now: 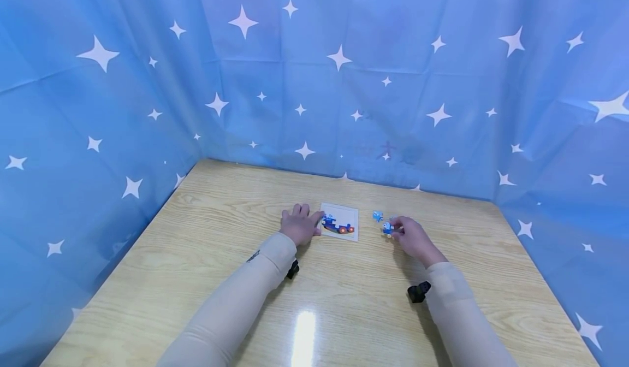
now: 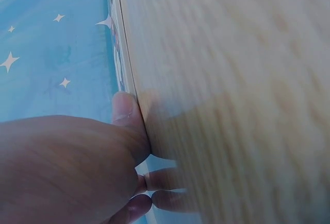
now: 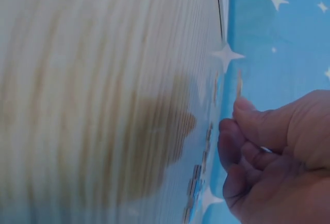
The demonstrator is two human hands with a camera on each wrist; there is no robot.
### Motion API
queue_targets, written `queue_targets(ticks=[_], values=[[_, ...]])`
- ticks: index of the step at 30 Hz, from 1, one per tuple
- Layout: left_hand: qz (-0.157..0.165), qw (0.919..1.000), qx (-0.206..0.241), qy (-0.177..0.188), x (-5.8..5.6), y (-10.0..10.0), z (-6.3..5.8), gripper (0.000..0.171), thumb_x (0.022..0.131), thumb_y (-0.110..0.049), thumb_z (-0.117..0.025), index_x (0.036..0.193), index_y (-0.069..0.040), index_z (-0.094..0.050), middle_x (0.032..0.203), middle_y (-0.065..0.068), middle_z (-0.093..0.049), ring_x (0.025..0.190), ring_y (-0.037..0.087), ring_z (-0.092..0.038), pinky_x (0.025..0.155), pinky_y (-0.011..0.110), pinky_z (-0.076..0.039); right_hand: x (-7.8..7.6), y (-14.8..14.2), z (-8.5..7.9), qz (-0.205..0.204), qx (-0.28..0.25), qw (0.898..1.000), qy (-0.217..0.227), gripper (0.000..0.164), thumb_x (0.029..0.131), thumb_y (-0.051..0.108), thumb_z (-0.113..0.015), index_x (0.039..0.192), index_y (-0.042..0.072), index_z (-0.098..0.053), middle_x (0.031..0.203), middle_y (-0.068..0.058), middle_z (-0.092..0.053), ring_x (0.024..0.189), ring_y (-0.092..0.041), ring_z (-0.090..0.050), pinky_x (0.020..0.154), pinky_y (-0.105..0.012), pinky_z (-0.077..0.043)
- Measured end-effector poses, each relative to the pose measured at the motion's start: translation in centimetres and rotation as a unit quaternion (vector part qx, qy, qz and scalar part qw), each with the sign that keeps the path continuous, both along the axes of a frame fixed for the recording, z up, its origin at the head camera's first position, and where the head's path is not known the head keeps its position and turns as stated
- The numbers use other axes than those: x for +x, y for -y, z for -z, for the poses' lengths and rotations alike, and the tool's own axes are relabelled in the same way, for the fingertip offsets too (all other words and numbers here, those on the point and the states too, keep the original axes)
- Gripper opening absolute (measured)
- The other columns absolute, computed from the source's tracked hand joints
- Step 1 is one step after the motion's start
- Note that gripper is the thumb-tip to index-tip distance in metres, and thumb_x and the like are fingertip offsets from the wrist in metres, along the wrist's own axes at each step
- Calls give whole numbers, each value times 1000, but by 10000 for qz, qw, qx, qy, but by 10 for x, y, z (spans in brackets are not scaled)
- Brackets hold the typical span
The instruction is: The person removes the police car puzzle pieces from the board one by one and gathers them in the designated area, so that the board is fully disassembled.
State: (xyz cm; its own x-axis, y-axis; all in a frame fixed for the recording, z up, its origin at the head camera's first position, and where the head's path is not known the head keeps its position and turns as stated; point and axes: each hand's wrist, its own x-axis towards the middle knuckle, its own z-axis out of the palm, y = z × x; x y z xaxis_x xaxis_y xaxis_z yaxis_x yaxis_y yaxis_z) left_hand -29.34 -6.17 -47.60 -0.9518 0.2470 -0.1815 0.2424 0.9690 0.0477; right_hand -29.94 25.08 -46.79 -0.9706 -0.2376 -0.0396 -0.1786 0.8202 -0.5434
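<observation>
A square white puzzle board (image 1: 340, 213) lies on the table with blue, red and orange pieces fitted along its left and lower parts. At its left edge rests my left hand (image 1: 300, 226), fingers spread; in the left wrist view the thumb (image 2: 125, 112) lies against the board's side. My right hand (image 1: 411, 237) pinches a blue-and-white puzzle piece (image 1: 387, 228) between thumb and index finger, right of the board. Seen edge-on in the right wrist view, that puzzle piece (image 3: 239, 83) is a thin slab held up off the table.
A light blue loose puzzle piece (image 1: 377, 215) lies between the board and my right hand. In the right wrist view several loose pieces (image 3: 194, 187) appear edge-on upon the wooden table (image 1: 236, 208). A blue star-patterned curtain (image 1: 314, 83) hangs behind the table and at both sides.
</observation>
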Motion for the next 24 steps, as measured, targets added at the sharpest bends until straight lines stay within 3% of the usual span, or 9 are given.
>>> queue_targets(ticks=[13,24], values=[[-5,9999,168,15,2,2,-2,61,103,-53,-40,161,-39,-28,122,4,-38,111,24,-33,85,42,-32,1,-8,-5,-17,417,9989,212,24,99,-6,-57,122,-14,-59,117,-29,-60,112,-44,-58,95,-56,-47],[32,9999,112,-18,1,1,-1,61,103,-54,-39,161,-38,-28,123,4,-38,111,24,-33,85,41,-33,2,-13,-3,-97,761,9970,65,26,97,-5,-61,122,-14,-61,116,-29,-58,109,-44,-58,92,-55,-49]])
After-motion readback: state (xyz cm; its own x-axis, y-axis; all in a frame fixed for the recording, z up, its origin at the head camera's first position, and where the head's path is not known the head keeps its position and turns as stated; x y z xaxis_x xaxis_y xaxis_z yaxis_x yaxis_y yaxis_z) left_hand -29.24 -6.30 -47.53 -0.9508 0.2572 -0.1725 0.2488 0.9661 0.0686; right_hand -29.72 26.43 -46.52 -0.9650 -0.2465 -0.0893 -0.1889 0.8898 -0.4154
